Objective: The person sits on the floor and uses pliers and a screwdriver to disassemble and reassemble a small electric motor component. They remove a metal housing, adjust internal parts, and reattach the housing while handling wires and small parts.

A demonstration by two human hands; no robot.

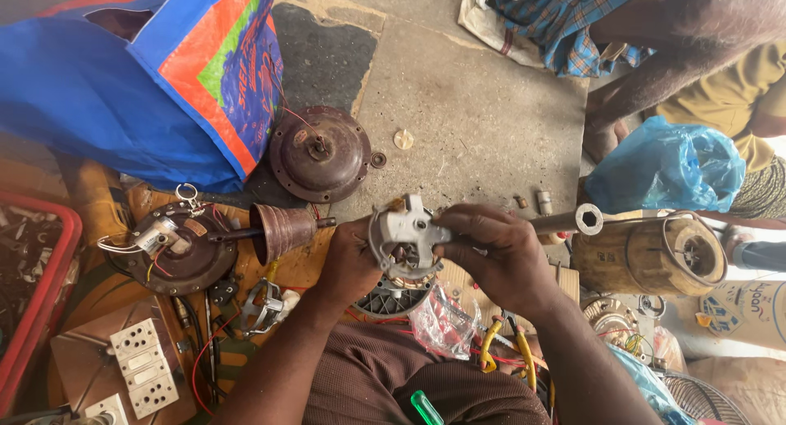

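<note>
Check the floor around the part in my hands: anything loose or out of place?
Yes. A small washer and a pale disc lie loose on the concrete beside the round brown motor cover; two small cylindrical bits sit near the metal pipe.

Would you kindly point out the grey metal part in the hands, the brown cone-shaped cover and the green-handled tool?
grey metal part (412,228), head view, on its pale central body.
brown cone-shaped cover (282,231), head view, on its ribbed side.
green-handled tool (426,409), head view, on the handle.
</note>
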